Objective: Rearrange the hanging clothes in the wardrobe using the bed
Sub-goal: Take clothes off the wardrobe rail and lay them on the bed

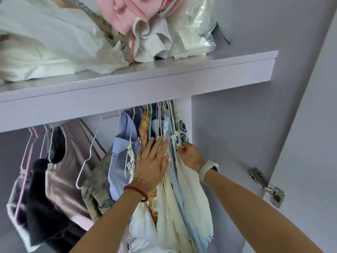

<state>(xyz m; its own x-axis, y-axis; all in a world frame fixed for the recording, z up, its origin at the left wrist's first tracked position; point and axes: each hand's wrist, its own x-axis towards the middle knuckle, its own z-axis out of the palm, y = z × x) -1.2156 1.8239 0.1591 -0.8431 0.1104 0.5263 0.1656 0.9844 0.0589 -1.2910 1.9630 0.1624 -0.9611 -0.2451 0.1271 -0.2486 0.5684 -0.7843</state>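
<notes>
The left hand [152, 161] presses flat against the packed hanging clothes [164, 136] to part them, while the right hand [189, 155] pinches a cream garment [189, 190] to separate it.

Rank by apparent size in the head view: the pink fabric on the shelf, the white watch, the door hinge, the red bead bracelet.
1. pink fabric, clearly largest, though cut off by the frame's top.
2. door hinge.
3. white watch and red bead bracelet: they look too alike to rank.
</notes>
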